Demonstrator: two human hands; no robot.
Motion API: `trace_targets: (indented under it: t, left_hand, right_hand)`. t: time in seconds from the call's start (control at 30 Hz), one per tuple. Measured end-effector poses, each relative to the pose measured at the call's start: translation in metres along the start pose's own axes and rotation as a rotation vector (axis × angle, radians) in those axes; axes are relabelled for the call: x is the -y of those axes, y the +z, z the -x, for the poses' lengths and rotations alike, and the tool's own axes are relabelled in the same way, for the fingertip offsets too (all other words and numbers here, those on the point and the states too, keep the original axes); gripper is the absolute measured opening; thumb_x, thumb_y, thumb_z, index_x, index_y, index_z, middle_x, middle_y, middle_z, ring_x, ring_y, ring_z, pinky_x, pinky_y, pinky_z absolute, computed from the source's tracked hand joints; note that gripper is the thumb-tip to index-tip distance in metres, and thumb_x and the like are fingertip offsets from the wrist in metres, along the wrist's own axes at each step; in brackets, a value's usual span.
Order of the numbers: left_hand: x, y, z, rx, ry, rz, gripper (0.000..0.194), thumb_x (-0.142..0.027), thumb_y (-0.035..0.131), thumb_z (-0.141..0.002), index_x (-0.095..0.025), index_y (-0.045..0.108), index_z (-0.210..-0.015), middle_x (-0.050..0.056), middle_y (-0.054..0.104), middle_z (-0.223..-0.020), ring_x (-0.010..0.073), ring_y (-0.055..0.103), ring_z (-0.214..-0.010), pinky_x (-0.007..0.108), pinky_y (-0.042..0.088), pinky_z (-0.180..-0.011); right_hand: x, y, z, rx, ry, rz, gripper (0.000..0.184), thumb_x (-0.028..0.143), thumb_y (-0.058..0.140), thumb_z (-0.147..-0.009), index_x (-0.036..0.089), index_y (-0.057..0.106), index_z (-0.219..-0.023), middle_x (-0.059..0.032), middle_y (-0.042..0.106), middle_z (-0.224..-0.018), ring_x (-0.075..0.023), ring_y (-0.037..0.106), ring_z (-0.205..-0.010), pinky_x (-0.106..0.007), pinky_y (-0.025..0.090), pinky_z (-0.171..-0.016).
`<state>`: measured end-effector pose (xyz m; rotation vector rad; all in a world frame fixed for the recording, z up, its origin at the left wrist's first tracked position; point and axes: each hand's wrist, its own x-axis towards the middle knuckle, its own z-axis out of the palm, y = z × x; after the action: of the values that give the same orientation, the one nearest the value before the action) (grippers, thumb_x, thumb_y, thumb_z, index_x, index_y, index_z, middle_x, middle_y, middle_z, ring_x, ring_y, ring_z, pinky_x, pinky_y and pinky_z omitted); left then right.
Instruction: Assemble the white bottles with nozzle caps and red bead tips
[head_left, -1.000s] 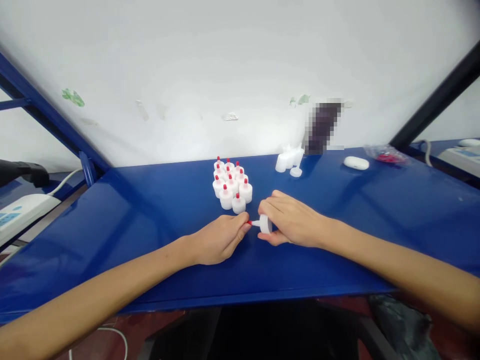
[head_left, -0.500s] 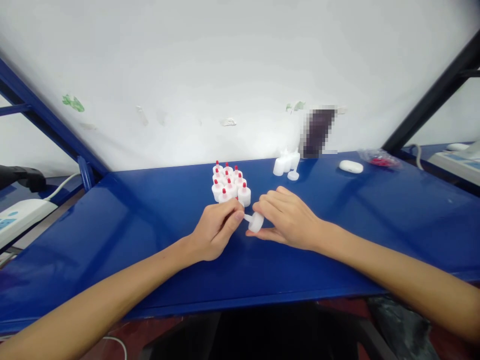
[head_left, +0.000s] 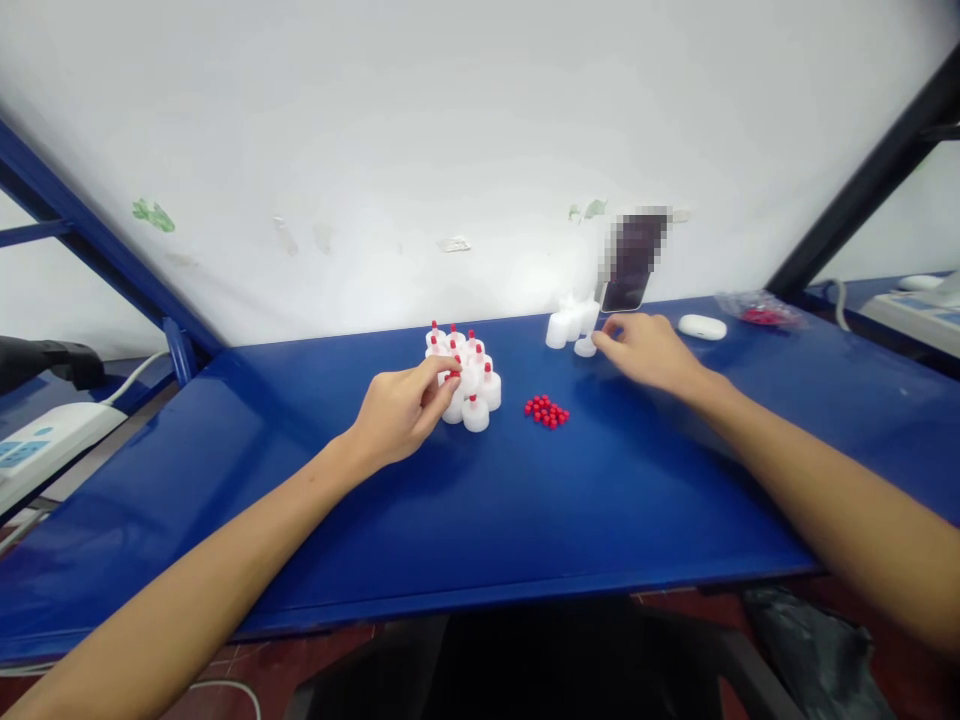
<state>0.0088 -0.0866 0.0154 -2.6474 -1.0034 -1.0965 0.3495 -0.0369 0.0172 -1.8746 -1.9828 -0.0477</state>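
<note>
A tight group of white nozzle caps [head_left: 475, 414] with red tips stands on the blue table. My left hand [head_left: 405, 412] is at the group's left front, thumb and forefinger closed around the red tip of one nozzle cap [head_left: 452, 408]. Over on the right, my right hand [head_left: 651, 350] reaches toward the wall. Its thumb and forefinger are at the edge of a white nozzle cap [head_left: 585, 348] without a visible red tip. More plain white caps [head_left: 568, 325] stand just left of it. Between the hands lies a pile of small red tips [head_left: 546, 411].
A phone [head_left: 634, 260], partly pixelated, leans on the wall behind my right hand. A white oval case [head_left: 702, 327] and a clear bag with red pieces [head_left: 763, 312] lie farther right. The table's front edge [head_left: 525, 592] runs below my arms.
Both hands have parted from the white nozzle cap they held together. My left hand moved up to the group, my right hand to the back right. The red pile has come into sight.
</note>
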Motion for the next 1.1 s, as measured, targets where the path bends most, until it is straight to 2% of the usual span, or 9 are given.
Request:
trace_targets:
  t: [0.13, 0.3, 0.43, 0.5, 0.57, 0.67, 0.77, 0.87, 1.1]
  left_hand:
    - [-0.003, 0.001, 0.002, 0.039, -0.014, -0.035, 0.018, -0.027, 0.045, -0.100, -0.017, 0.059, -0.106, -0.007, 0.053, -0.057, 0.0073, 0.045, -0.046, 0.019, 0.033, -0.051]
    - [-0.003, 0.006, 0.003, 0.109, 0.015, -0.185, 0.027, -0.031, 0.043, -0.101, -0.017, 0.063, -0.115, -0.004, 0.061, -0.060, 0.0092, 0.051, -0.048, 0.020, 0.033, -0.052]
    - [-0.002, 0.004, 0.003, -0.002, 0.068, -0.187, 0.026, -0.027, 0.046, -0.099, -0.015, 0.062, -0.117, -0.004, 0.060, -0.058, 0.0098, 0.051, -0.048, 0.021, 0.034, -0.052]
    - [-0.004, 0.001, 0.003, -0.093, 0.167, -0.120, 0.021, -0.019, 0.047, -0.096, -0.015, 0.062, -0.110, -0.004, 0.058, -0.058, 0.0098, 0.049, -0.048, 0.022, 0.037, -0.053]
    - [-0.009, -0.001, 0.004, -0.110, 0.330, -0.061, 0.018, -0.014, 0.047, -0.093, -0.016, 0.062, -0.103, -0.002, 0.058, -0.059, 0.0105, 0.048, -0.049, 0.023, 0.038, -0.053]
    - [-0.024, 0.002, 0.006, 0.028, 0.513, 0.000, 0.015, -0.012, 0.048, -0.090, -0.015, 0.062, -0.097, 0.001, 0.061, -0.064, 0.0139, 0.053, -0.057, 0.026, 0.041, -0.057]
    - [-0.042, 0.009, 0.010, 0.247, 0.439, 0.105, 0.016, -0.016, 0.047, -0.093, -0.014, 0.063, -0.093, 0.005, 0.062, -0.069, 0.0176, 0.058, -0.072, 0.031, 0.047, -0.074]
    - [-0.054, 0.015, 0.013, 0.427, 0.245, 0.195, 0.021, -0.023, 0.044, -0.097, -0.015, 0.063, -0.094, 0.002, 0.058, -0.066, 0.0151, 0.055, -0.064, 0.031, 0.045, -0.075]
    - [-0.054, 0.017, 0.016, 0.504, 0.098, 0.231, 0.025, -0.026, 0.043, -0.097, -0.016, 0.061, -0.110, -0.003, 0.053, -0.058, 0.0139, 0.052, -0.055, 0.026, 0.041, -0.060]
  right_hand:
    - [-0.013, 0.009, -0.006, 0.090, 0.098, 0.075, 0.032, 0.040, 0.047, -0.088, 0.016, 0.068, -0.084, -0.0134, 0.072, -0.082, -0.0295, 0.065, -0.083, -0.035, 0.044, -0.071]
    - [-0.013, 0.017, -0.004, 0.111, 0.133, 0.068, 0.057, 0.054, 0.046, -0.090, 0.010, 0.060, -0.122, -0.0214, 0.070, -0.107, -0.0365, 0.063, -0.101, -0.042, 0.047, -0.081]
    - [-0.010, 0.019, -0.001, 0.165, 0.125, 0.095, 0.068, 0.060, 0.042, -0.092, 0.009, 0.052, -0.136, -0.0248, 0.065, -0.121, -0.0401, 0.062, -0.109, -0.045, 0.047, -0.084]
    - [-0.009, 0.018, -0.001, 0.187, 0.112, 0.099, 0.066, 0.060, 0.039, -0.093, 0.014, 0.051, -0.138, -0.0225, 0.065, -0.124, -0.0397, 0.062, -0.109, -0.045, 0.047, -0.083]
    - [-0.008, 0.017, 0.000, 0.220, 0.059, 0.103, 0.062, 0.060, 0.038, -0.094, 0.019, 0.052, -0.138, -0.0187, 0.067, -0.122, -0.0382, 0.063, -0.108, -0.044, 0.046, -0.081]
    - [-0.005, 0.016, 0.002, 0.273, -0.084, 0.088, 0.053, 0.057, 0.037, -0.096, 0.022, 0.056, -0.132, -0.0137, 0.071, -0.109, -0.0323, 0.065, -0.099, -0.038, 0.045, -0.076]
    - [0.006, 0.014, 0.008, 0.303, -0.229, 0.009, 0.045, 0.052, 0.035, -0.099, 0.019, 0.058, -0.118, -0.0095, 0.071, -0.092, -0.0245, 0.065, -0.081, -0.032, 0.041, -0.068]
    - [0.020, 0.013, 0.016, 0.309, -0.337, -0.091, 0.037, 0.050, 0.035, -0.100, 0.019, 0.056, -0.102, -0.0052, 0.067, -0.079, -0.0193, 0.060, -0.068, -0.029, 0.037, -0.062]
    - [0.039, 0.007, 0.028, 0.289, -0.462, -0.335, 0.029, 0.045, 0.040, -0.099, 0.019, 0.051, -0.105, 0.0027, 0.057, -0.064, -0.0156, 0.052, -0.056, -0.028, 0.034, -0.059]
